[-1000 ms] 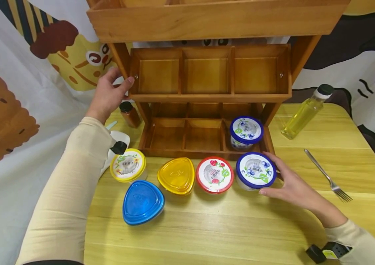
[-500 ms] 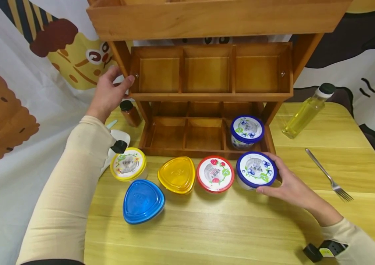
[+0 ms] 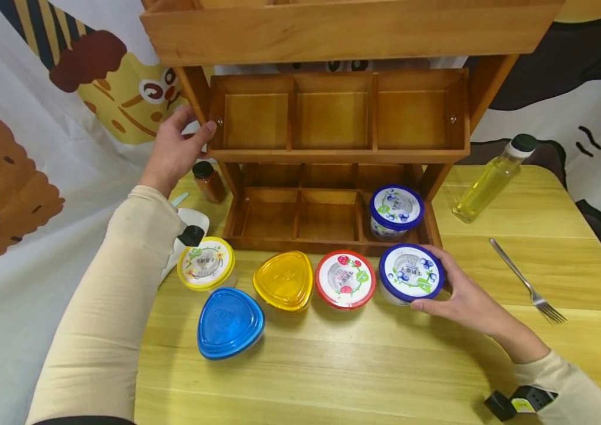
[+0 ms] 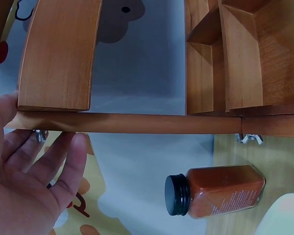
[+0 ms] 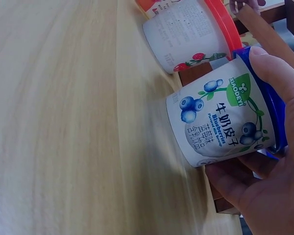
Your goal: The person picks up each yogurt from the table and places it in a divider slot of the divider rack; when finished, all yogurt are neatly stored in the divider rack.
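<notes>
My right hand (image 3: 470,301) holds a blueberry-flavoured milk cup (image 3: 411,273) with a dark blue lid, its thumb at the near side and its fingers round the far side. In the right wrist view, the blueberry print on the cup's white side (image 5: 220,117) faces the camera. My left hand (image 3: 173,147) grips the left side of a tiered wooden rack (image 3: 337,156), thumb in front and fingers behind the post, as the left wrist view shows. A second blue-lidded cup (image 3: 396,208) sits in the rack's bottom right compartment. Left of the held cup stands a red-lidded strawberry cup (image 3: 345,280).
An amber-lidded triangular box (image 3: 283,281), a blue-lidded one (image 3: 229,323) and a yellow-lidded cup (image 3: 206,264) stand to the left. A spice jar (image 3: 209,183) is by the rack's left side. An oil bottle (image 3: 491,180) and a fork (image 3: 526,280) are at right.
My right thumb and wrist have shifted slightly left against the held cup. The left hand keeps its grip on the rack, and the containers have not visibly moved.
</notes>
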Available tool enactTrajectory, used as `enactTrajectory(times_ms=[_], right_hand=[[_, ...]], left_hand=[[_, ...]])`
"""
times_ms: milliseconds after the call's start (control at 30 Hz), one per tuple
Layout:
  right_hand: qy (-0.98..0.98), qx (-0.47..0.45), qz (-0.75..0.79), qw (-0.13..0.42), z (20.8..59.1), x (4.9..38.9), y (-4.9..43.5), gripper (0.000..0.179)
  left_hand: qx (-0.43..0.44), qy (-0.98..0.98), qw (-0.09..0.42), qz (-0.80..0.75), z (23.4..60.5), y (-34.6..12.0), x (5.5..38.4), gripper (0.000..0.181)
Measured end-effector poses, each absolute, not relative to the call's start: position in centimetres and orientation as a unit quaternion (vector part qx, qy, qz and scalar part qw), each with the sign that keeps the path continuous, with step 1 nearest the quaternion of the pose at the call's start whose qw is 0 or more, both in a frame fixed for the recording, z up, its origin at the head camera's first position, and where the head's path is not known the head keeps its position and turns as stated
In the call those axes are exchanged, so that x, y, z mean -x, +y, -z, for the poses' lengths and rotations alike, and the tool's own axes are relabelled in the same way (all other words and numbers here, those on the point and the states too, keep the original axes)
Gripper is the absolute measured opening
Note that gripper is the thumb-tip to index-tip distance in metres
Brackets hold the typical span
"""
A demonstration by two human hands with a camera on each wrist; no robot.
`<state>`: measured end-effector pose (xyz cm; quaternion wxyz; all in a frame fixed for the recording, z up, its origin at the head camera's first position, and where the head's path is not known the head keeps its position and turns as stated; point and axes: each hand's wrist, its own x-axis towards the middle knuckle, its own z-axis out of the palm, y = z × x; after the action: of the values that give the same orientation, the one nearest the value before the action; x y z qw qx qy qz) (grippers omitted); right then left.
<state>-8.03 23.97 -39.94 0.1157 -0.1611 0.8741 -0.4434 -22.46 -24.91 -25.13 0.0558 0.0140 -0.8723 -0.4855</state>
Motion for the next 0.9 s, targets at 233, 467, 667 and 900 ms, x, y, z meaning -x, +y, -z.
enactTrajectory(times_ms=[233, 467, 667, 900], right_hand=[[0.872, 0.168, 0.449, 0.099, 40.3, 8.0, 23.9, 0.1], [0.869, 0.156, 0.458, 0.105, 39.7, 7.9, 24.2, 0.099], [0.873, 0.15, 0.451, 0.111, 38.7, 7.9, 24.6, 0.101], [0.869, 0.184, 0.452, 0.086, 36.8, 8.2, 24.8, 0.098]], left_hand=[[-0.014, -0.872, 0.055, 0.486, 25.2, -25.0, 22.4, 0.049], [-0.012, -0.872, 0.056, 0.485, 25.2, -25.0, 22.6, 0.05], [-0.01, -0.871, 0.06, 0.488, 25.3, -25.0, 22.7, 0.049], [-0.013, -0.871, 0.057, 0.487, 25.2, -24.9, 22.5, 0.05]])
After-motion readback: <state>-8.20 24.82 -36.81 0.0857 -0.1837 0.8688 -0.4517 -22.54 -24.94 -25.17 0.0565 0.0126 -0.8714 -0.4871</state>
